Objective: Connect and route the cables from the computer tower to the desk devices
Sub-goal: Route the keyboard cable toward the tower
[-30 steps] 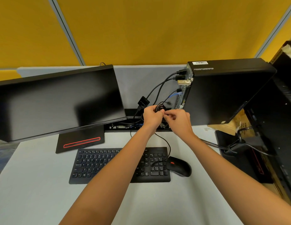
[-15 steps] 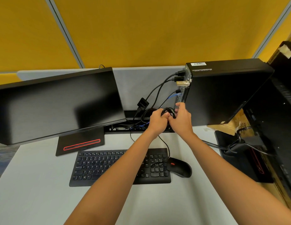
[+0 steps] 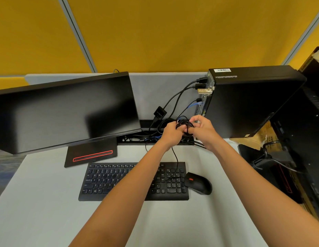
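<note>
Both hands on a coil of thin black cable behind the keyboard, beside the tower

Left hand (image 3: pixel 170 133) curled around cable coil (image 3: pixel 184 126), right hand (image 3: pixel 202 130) pinching its loops, fingers bent. One strand drops from coil across keyboard (image 3: pixel 119 177) to mouse (image 3: pixel 198 182). Tower (image 3: pixel 251 102) upright just right of hands, several plugs in its rear, cables sagging to slot at desk (image 3: pixel 39 202) back edge. Monitor (image 3: pixel 66 111) at left, tilted. Forearms cover part of keyboard. Versus half a second ago: hands slightly lower and away from tower's ports, coil more spread between them
</note>
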